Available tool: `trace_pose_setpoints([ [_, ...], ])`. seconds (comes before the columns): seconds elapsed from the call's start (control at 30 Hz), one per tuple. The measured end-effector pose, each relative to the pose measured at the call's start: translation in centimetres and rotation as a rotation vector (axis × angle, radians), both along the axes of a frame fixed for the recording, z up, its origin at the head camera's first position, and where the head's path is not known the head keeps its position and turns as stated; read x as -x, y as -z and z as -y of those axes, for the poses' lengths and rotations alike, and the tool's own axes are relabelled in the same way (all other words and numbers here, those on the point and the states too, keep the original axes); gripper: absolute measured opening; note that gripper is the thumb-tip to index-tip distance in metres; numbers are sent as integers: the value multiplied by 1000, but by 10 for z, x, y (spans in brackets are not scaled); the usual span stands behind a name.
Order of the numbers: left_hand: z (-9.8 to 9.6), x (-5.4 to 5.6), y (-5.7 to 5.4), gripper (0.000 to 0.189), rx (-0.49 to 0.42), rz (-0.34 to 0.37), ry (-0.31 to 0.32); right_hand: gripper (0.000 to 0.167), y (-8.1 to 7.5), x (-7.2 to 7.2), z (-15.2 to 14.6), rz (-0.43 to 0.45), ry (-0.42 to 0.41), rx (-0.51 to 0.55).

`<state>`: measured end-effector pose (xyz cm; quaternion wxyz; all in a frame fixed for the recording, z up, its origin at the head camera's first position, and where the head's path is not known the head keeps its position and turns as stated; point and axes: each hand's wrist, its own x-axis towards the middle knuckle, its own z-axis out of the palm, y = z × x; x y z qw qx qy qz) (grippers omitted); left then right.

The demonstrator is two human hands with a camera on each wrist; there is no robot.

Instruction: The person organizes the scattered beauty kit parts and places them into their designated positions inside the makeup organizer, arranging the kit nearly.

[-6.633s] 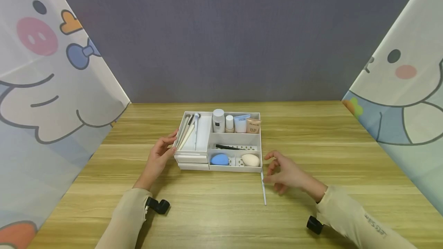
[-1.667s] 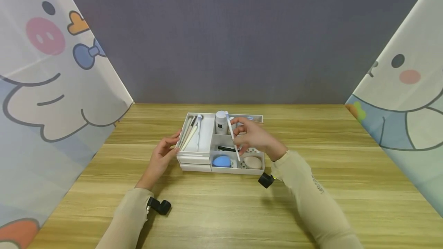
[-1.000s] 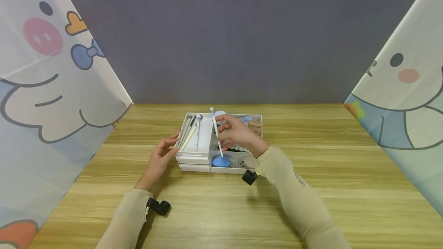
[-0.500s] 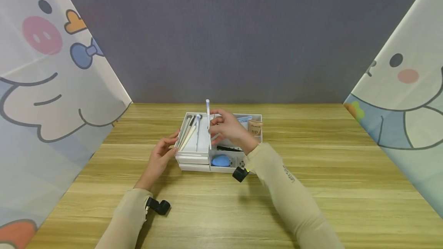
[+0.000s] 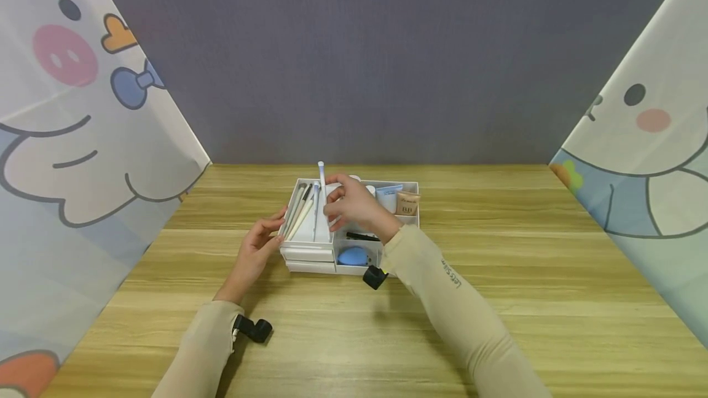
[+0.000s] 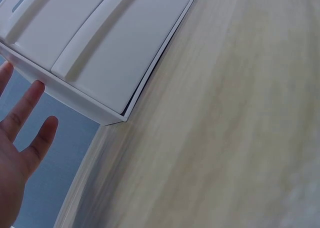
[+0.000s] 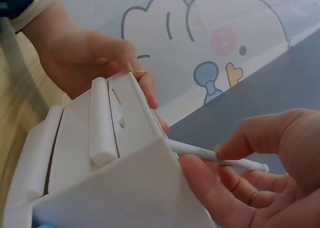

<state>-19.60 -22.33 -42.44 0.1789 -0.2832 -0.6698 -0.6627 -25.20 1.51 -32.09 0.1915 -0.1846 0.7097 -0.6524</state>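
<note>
A white makeup organizer (image 5: pixel 308 255) stands on the table, with drawers at its front left. My left hand (image 5: pixel 255 253) rests against its left side, fingers fairly straight in the left wrist view (image 6: pixel 22 133). My right hand (image 5: pixel 356 204) pinches a slim makeup brush (image 5: pixel 322 178) between thumb and fingers, tilted over the right part of the brush compartment. In the right wrist view its pale handle (image 7: pixel 200 154) crosses the organizer's rim. Several brushes (image 5: pixel 301 214) lie in that compartment. My right hand and sleeve partly hide the right-hand compartments.
Behind my right hand stand a blue-white tube (image 5: pixel 389 198) and a tan BB tube (image 5: pixel 408 203). A black pencil-like item (image 5: pixel 362 236) lies in the middle compartment, and a blue makeup sponge (image 5: pixel 353 256) in the front one. A grey panel (image 5: pixel 376 78) rises behind the table.
The brush on the table right of the organizer is now in my right hand, carried left across the organizer to the brush compartment. My left hand has stayed at the organizer's left side.
</note>
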Motion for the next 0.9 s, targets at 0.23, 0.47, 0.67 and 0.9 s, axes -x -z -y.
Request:
trace_pose_setpoints([
  [0.23,0,0,0,25,-2,-2,10,63,-6,-1,1,-55,-30,-179],
  [0.47,0,0,0,25,-2,0,8,66,-8,0,0,-43,-35,-217],
  [0.67,-1,0,0,25,0,4,1,65,-9,0,-1,-40,-50,-210],
  [0.9,0,0,-1,25,7,-1,-4,63,-2,0,-5,-74,-74,-143],
])
